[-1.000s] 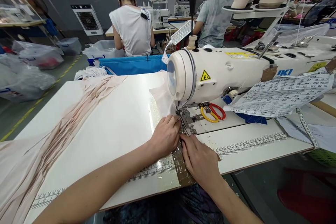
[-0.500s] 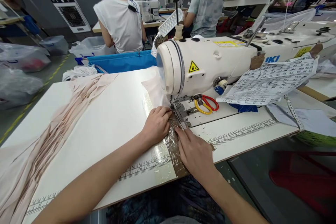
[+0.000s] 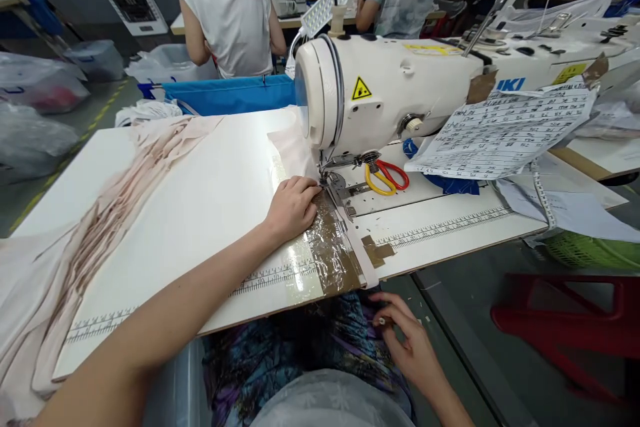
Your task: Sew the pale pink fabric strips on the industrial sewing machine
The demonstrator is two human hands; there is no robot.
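Note:
My left hand (image 3: 295,208) rests on the table beside the needle of a white sewing machine (image 3: 390,87). Its bent fingers are pressed together on the edge of a pale pink fabric (image 3: 291,150), partly hidden behind the hand and machine head. A narrow pale strip (image 3: 359,247) runs from near the presser foot down over the table's front edge. Below that edge, above the lap, is my right hand (image 3: 407,340), open, its fingers loosely curled and apart. A tiny white spot shows by its fingers, too small to name. Red-and-yellow-handled scissors (image 3: 386,177) lie right of the needle.
More pink fabric (image 3: 120,207) lies gathered along the table's left side. Brown tape (image 3: 330,240) covers the table before the needle. A written paper sheet (image 3: 505,127) hangs on the machine. A red stool (image 3: 575,320) stands right; a person (image 3: 225,13) sits beyond the blue cloth (image 3: 230,95).
My right hand has left the needle area and moved down below the table edge, its fingers apart. The pale strip now shows plainly. My left hand stays by the needle; the view has tilted down.

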